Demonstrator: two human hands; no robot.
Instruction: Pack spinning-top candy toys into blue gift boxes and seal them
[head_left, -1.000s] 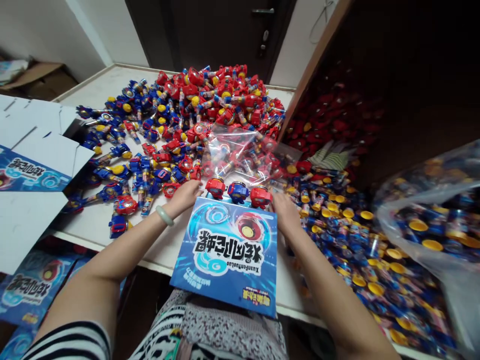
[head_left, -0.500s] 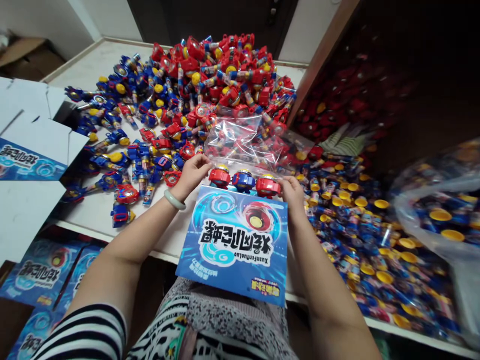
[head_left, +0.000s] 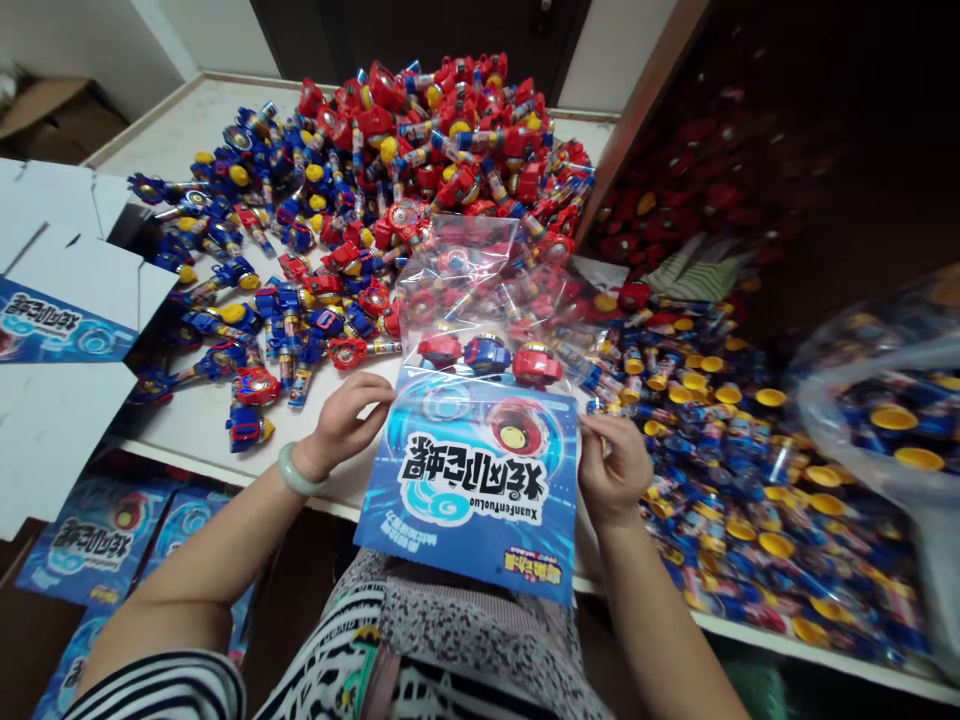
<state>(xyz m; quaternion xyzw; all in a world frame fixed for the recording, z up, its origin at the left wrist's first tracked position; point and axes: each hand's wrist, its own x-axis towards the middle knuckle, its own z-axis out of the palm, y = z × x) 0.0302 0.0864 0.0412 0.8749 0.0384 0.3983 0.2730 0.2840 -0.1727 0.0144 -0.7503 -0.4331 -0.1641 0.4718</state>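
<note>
Between my hands lies a blue printed box with its lettering upside down. A clear plastic bag reaches over its far end. Two red toys and a blue toy sit in a row under the film at that end. My left hand, with a pale bracelet on the wrist, pinches the bag's edge at the box's left far corner. My right hand pinches the bag's edge at the right side of the box.
A large heap of red and blue toys covers the back of the white table. White cartons stand at the left. Many blue tubes with yellow ends lie at the right, beside a filled plastic bag.
Both hands have moved toward my body, from beside the row of toys to beside the box. The clear film now lies over the toys and the far part of the box.
</note>
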